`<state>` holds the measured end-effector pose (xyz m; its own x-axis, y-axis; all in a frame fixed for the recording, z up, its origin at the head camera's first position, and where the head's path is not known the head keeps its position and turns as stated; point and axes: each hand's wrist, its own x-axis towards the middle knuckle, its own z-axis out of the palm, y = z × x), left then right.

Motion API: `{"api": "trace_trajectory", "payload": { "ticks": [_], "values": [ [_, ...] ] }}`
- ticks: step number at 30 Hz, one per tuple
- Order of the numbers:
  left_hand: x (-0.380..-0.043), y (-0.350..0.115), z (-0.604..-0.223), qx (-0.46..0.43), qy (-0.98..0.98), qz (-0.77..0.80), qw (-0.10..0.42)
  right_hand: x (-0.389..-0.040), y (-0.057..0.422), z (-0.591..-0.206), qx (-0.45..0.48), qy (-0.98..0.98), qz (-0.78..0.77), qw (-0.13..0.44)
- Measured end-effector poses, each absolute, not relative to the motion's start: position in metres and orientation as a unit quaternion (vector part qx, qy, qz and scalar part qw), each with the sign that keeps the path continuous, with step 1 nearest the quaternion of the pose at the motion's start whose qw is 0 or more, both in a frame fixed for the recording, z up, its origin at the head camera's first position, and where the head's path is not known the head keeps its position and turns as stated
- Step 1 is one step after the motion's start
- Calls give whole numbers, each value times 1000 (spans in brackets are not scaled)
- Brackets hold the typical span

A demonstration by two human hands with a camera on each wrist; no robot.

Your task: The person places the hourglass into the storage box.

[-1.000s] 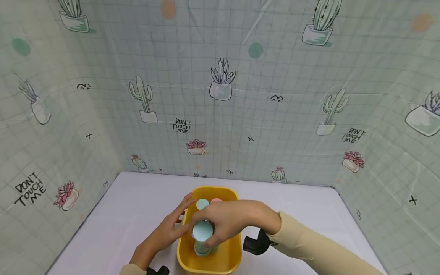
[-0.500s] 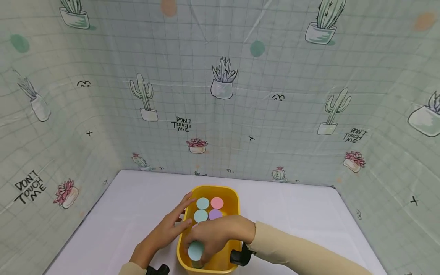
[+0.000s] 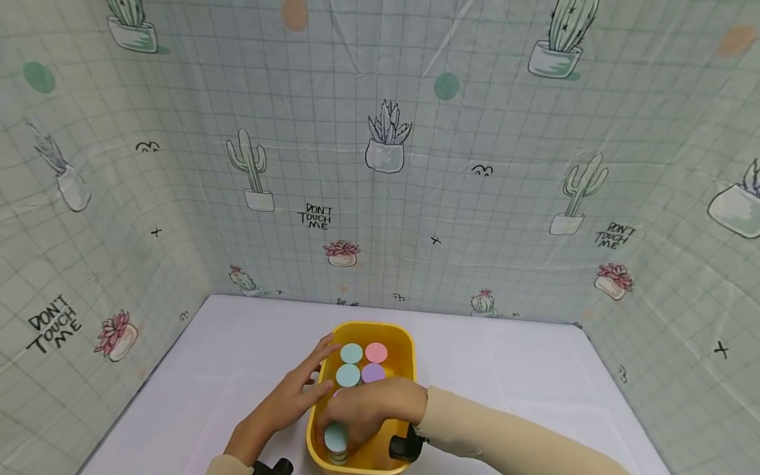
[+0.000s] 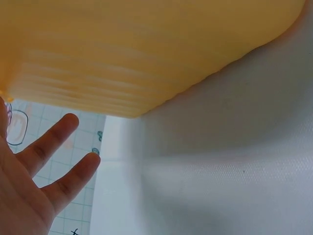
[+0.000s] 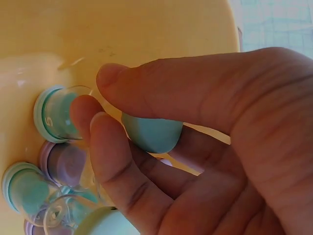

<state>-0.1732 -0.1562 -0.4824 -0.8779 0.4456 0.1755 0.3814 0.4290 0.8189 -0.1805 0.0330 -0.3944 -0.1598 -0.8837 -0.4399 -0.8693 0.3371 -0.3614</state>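
Note:
In the head view my right hand (image 3: 368, 409) reaches into a yellow tub (image 3: 406, 356) and grips a teal-capped sand timer (image 3: 336, 437), upright in the near left corner. From the right wrist, its teal cap (image 5: 155, 134) shows between thumb and curled fingers; most of its body is hidden. My left hand (image 3: 287, 399) lies along the tub's left rim, fingers spread. The left wrist view shows two straight fingers (image 4: 73, 178) outside the tub wall (image 4: 98, 68). Farther back inside stand a pink-capped timer (image 3: 376, 352), a purple-capped one (image 3: 373, 373) and teal-capped ones (image 3: 351, 353).
Under the tub is a white tabletop (image 3: 505, 369). Cloth walls (image 3: 380, 218) printed with cacti enclose its back and sides. More clear timers with coloured ends, one marked 5 (image 5: 54, 117), stand close to the right fingers.
My right hand has moved the teal-capped sand timer toward me and down into the near left corner, uncovering the other caps. The left hand stays at the rim.

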Motion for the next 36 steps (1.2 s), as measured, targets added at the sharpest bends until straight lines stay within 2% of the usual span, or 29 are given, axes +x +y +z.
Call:
{"api": "trace_trajectory", "payload": {
  "ticks": [19,28,36],
  "values": [
    [-173,-153,-483,225,850,475,35,-178,39,-395,-557,780,-23,284],
    [-169,-153,-485,204,848,486,53,-175,40,-398,-564,775,-24,283],
    [-172,-153,-483,219,848,480,45,-177,43,-392,-567,776,-27,275]
  ]
}}
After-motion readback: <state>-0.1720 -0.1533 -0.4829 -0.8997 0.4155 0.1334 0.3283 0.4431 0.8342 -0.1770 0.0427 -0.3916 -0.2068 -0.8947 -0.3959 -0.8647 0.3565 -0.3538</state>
